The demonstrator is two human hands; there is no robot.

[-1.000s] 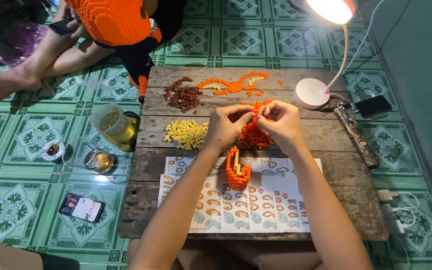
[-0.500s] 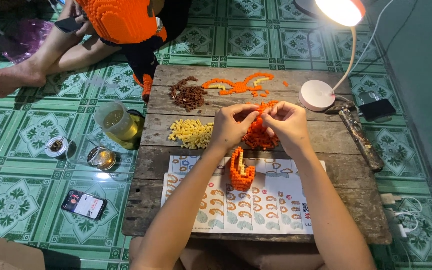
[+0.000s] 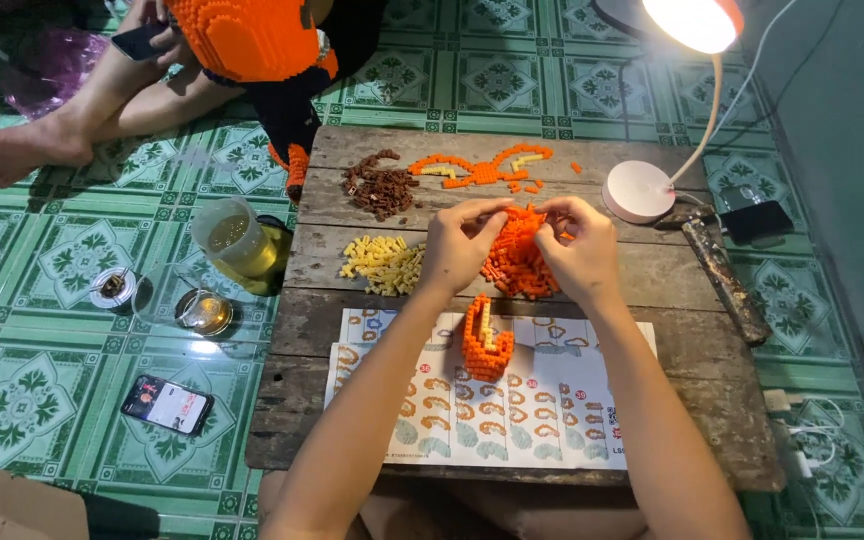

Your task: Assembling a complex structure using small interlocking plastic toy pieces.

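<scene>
My left hand (image 3: pixel 460 245) and my right hand (image 3: pixel 580 248) meet over a heap of small orange bricks (image 3: pixel 515 268) on a low wooden table (image 3: pixel 352 320). Their fingertips pinch at small orange bricks between them; what exactly each holds is too small to tell. Nearer me a partly built orange brick piece (image 3: pixel 487 340) stands upright on a printed instruction sheet (image 3: pixel 512 410). A pile of yellow bricks (image 3: pixel 384 262) lies left of my left hand. Brown bricks (image 3: pixel 380 188) and a flat orange assembly (image 3: pixel 482 168) lie at the far edge.
A lit white desk lamp (image 3: pixel 642 185) stands at the table's far right, by a phone (image 3: pixel 757 222) and a long dark tool (image 3: pixel 727 280). On the tiled floor left: a measuring jug (image 3: pixel 237 240), two small tins (image 3: pixel 202 312), another phone (image 3: pixel 167 405). Another person (image 3: pixel 102 90) sits beyond with a large orange brick model (image 3: pixel 247 40).
The view has shifted slightly. My hands stay over the orange heap, fingertips working close together. The other person's hand at the top left has moved a little.
</scene>
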